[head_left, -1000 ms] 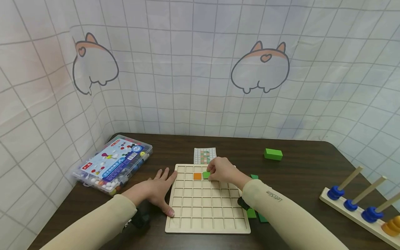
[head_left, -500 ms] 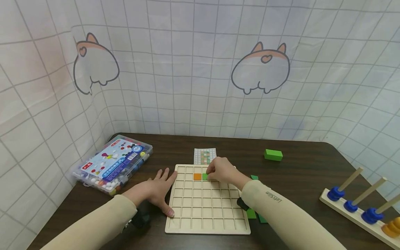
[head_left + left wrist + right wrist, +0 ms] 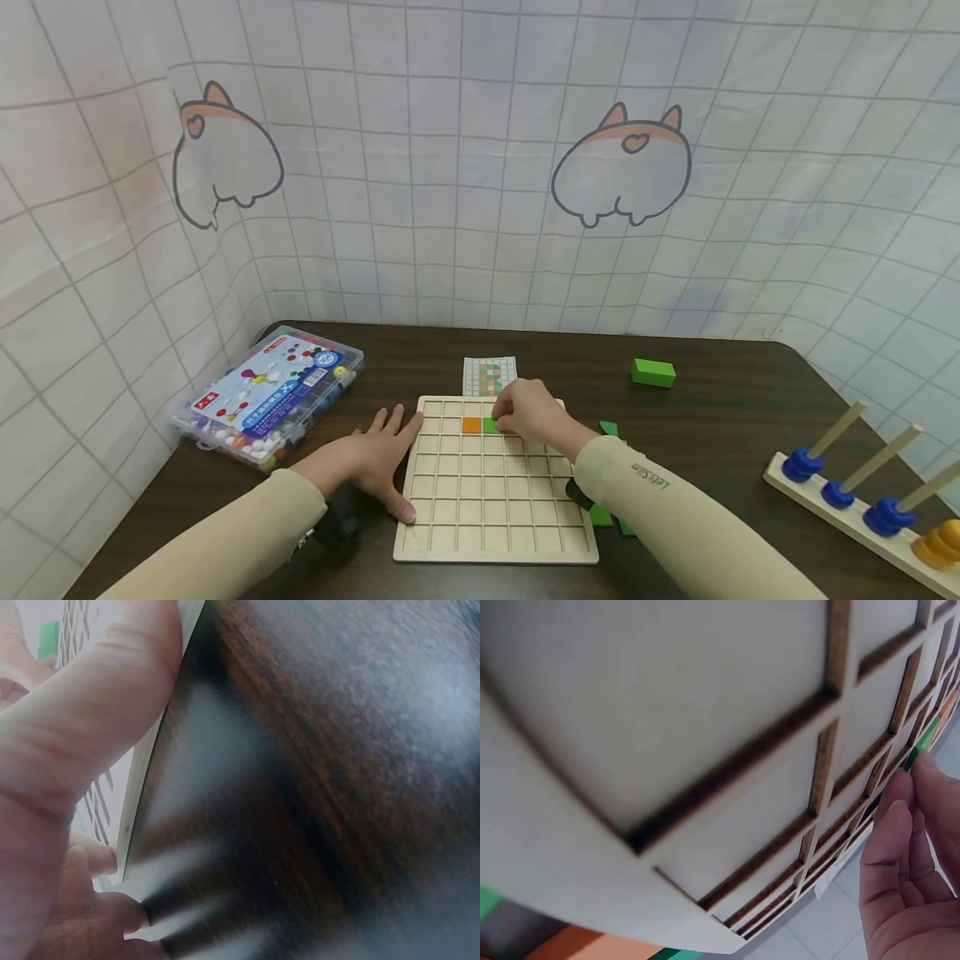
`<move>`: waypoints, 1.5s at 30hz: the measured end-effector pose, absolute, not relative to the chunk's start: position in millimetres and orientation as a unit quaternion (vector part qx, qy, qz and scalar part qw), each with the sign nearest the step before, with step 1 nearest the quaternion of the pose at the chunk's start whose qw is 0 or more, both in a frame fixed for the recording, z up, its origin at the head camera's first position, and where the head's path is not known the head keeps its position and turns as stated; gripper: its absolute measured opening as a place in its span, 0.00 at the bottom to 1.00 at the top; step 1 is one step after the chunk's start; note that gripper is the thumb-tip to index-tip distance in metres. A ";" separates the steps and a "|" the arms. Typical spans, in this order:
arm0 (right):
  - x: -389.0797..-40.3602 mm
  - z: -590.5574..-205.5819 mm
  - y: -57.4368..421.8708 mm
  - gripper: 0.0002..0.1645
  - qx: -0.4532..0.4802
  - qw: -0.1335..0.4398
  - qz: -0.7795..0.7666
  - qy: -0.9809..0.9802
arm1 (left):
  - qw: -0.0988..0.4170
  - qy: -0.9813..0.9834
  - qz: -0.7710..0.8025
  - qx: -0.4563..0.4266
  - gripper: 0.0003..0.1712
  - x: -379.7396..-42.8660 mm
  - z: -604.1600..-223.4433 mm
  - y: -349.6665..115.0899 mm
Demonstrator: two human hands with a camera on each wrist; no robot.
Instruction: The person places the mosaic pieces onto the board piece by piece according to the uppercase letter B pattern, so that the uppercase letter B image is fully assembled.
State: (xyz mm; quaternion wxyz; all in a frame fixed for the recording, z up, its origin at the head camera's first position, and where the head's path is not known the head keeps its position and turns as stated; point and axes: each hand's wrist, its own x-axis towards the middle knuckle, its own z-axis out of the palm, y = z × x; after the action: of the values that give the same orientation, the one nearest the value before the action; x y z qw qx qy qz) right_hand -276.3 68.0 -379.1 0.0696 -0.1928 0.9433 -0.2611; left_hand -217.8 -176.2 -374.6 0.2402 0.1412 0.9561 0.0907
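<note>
A pale wooden grid board (image 3: 495, 510) lies on the dark table. My left hand (image 3: 372, 460) rests along its left edge with fingers spread, the thumb on the rim. In the left wrist view, the thumb (image 3: 112, 682) crosses the board's side. Toward the board's far side, my right hand (image 3: 529, 412) pinches a green square tile (image 3: 490, 425) in a cell right of an orange tile (image 3: 471, 425). The right wrist view shows fingertips on the green tile (image 3: 924, 741), which looks slightly tilted there. Behind the board lies a small printed pattern card (image 3: 487, 373), partly covered by my right hand.
A clear plastic box (image 3: 273, 387) of colourful parts sits at the left. A green block (image 3: 653, 372) stands at the back right. Loose green pieces (image 3: 602, 515) lie beside the board, partly under my right forearm. A pegged stacker (image 3: 851, 507) is at far right.
My right hand has brought the green tile slightly closer to the orange tile and lower into its cell. The left hand stays in place at the board's edge.
</note>
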 end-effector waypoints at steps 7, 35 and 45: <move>-275.8 -377.6 72.7 0.05 -0.193 0.071 -0.280 0.938 | 0.243 0.956 0.097 0.133 0.88 -238.0 -407.8 -187.8; -282.5 -371.6 214.5 0.09 -0.150 0.080 -0.251 0.953 | 0.253 0.952 0.095 0.147 0.83 -224.1 -382.4 -179.5; -281.7 -376.3 219.2 0.09 -0.153 0.092 -0.242 0.954 | 0.249 0.954 0.089 0.140 0.79 -218.9 -374.7 -175.7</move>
State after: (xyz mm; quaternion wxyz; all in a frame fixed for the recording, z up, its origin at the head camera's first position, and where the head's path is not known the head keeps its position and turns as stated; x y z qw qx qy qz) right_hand -281.7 219.2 -376.3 0.0919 -0.1531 0.9538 -0.2417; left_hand -218.9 -175.7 -374.7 0.2487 0.1403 0.9542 0.0888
